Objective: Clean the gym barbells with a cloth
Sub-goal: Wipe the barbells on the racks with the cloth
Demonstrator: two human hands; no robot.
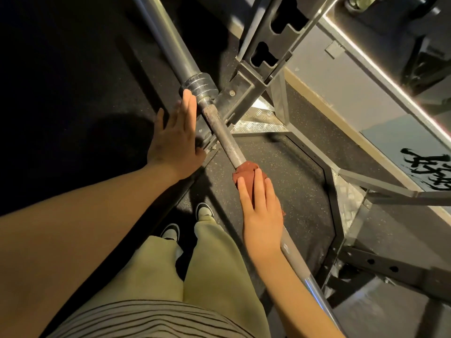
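A steel barbell [220, 132] runs diagonally from the upper left down to the lower right, resting on a rack. Its thick sleeve and collar [198, 85] lie at the upper left, with a knurled shaft below them. A reddish-brown cloth [245, 173] is wrapped over the shaft at mid-frame. My right hand [262, 213] lies flat on the cloth with straight fingers and presses it onto the bar. My left hand [174, 140] is held flat with straight fingers just left of the shaft, fingertips near the collar; whether it touches the bar I cannot tell.
The dark rack upright [263, 52] with hook slots rises right of the collar. Its base frame and checker-plate corners [258, 120] surround a black rubber floor mat [288, 181]. My legs and shoes [202, 212] stand just below the bar. A mirrored wall panel [380, 98] runs along the right.
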